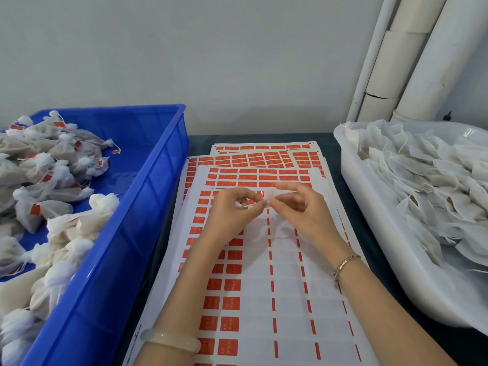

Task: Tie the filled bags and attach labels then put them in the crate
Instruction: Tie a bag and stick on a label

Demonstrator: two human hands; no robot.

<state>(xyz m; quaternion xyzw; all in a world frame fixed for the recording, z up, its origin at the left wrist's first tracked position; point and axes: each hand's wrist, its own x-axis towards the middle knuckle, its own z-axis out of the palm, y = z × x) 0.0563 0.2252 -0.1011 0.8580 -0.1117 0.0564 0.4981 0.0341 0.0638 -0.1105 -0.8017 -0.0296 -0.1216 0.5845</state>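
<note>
Left hand (235,211), right hand (303,211) fingers pinch pale scrap (267,200) over label sheets (285,286); crate (148,180) left; tub (352,167) right.

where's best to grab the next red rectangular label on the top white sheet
The red rectangular label: pinch its right edge, coming from the right. That side of the white backing sheet is already stripped, so the edge should lift easily; its left neighbour crowds the other side.

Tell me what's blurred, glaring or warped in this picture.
Head view: motion blur smears the white piece pinched between left hand and right hand; head view: glare spot on the white tray rim, wide lens stretches the blue crate cornerward.
</note>
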